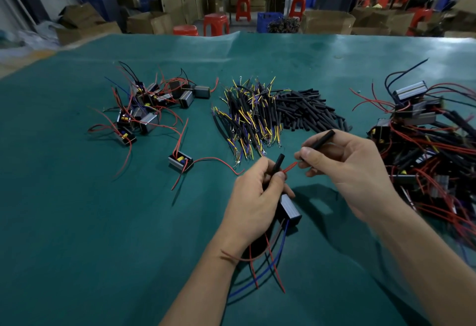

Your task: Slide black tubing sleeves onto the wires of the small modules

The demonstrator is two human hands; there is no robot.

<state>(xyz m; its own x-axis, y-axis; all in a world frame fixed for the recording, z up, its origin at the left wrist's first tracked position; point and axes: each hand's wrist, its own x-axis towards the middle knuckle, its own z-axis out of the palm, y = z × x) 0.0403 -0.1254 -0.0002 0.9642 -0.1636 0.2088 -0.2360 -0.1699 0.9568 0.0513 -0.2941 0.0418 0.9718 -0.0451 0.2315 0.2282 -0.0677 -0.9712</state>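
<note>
My left hand (255, 196) grips a small grey module (290, 210) above the green table, with red and blue wires (270, 263) hanging below it. A short black sleeve (278, 162) sticks up between its thumb and fingers. A red wire (290, 167) runs from there to my right hand (347, 168), which pinches the wire's end. That hand also holds a second black sleeve (323, 138) that points up to the right.
A heap of loose black sleeves (306, 111) lies at the centre, with a bundle of yellow and purple wires (247, 119) left of it. Bare modules (149, 106) lie at the left, one (180, 162) nearer me. Sleeved modules (425, 145) pile at the right.
</note>
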